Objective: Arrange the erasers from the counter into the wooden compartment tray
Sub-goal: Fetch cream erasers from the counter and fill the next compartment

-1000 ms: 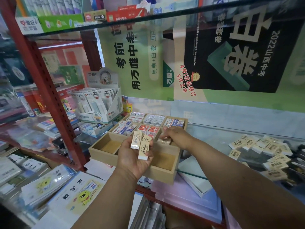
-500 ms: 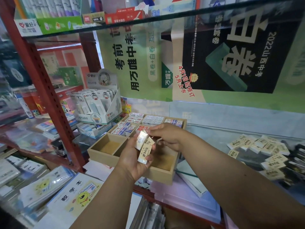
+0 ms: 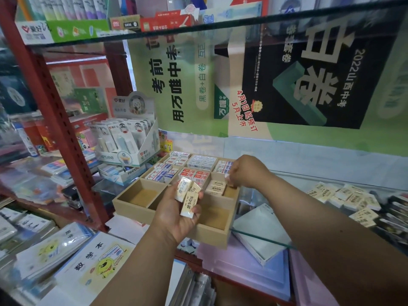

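Head view: erasers going into the tray

Head camera shows us our left hand (image 3: 176,215) held over the wooden compartment tray (image 3: 123,203), fingers curled round three cream erasers (image 3: 187,195) fanned upright in the palm. Our right hand (image 3: 245,171) reaches into the tray's right middle compartment, fingertips pinched on a pale eraser (image 3: 228,180) at the compartment's far edge. Beside it, in that same compartment, cream erasers already placed (image 3: 217,187) lie flat. The back compartments are packed with white, blue and red boxed erasers (image 3: 189,168). The front compartments show bare wood. On the glass counter (image 3: 276,184) to our right, a loose pile of cream erasers (image 3: 344,195) lies well apart from the tray.
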The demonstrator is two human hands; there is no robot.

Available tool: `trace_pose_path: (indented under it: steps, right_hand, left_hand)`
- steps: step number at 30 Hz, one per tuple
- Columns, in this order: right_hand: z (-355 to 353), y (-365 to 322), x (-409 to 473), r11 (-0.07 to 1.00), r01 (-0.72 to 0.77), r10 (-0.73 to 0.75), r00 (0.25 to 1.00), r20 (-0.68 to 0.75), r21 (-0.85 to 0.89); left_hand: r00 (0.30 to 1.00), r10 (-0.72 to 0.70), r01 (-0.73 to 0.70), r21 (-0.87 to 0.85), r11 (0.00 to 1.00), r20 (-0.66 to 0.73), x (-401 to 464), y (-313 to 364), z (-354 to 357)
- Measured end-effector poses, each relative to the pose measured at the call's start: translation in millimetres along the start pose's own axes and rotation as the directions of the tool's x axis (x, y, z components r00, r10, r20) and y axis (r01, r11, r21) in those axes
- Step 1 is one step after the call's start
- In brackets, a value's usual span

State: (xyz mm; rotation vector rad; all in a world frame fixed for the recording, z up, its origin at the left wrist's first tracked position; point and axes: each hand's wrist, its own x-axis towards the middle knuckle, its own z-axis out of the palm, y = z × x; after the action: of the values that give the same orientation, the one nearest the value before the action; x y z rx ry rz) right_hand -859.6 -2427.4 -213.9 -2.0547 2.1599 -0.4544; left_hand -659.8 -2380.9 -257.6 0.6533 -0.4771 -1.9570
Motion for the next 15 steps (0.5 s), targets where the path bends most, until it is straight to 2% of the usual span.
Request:
trace_pose_path:
  steps: [2,4,9,13,15]
  right_hand:
    - [8,0,-1,0.981,0.053,-0.059,0.998,-0.025,-0.189]
    - [15,1,2,0.954,0.064,-0.077,0.997,-0.033,-0.293]
    - [30,0,-3,0.956,-0.016,0.026,0.999,0.030,-0.294]
    - [34,5,-12,0.996,-0.056,0.061,0.996,0.067,-0.070]
    - [38,9,-12,0.989,0.020,0.001,0.990,0.142,-0.149]
  left_hand:
    - [1.000,-0.004,0.004,-0.010,1.000,0.006,0,-1,1]
    - [1.000,-0.004,0.004,-0.015,1.000,0.003,2,0,2]
    - [1.000,-0.008,0.008,-0.016,1.000,-0.002,0,1,0]
    - [1.000,-0.014,0.014,-0.023,1.000,0.008,1,1,0]
    - [1.000,-0.016,0.016,-0.022,1.000,0.000,2,1,-1]
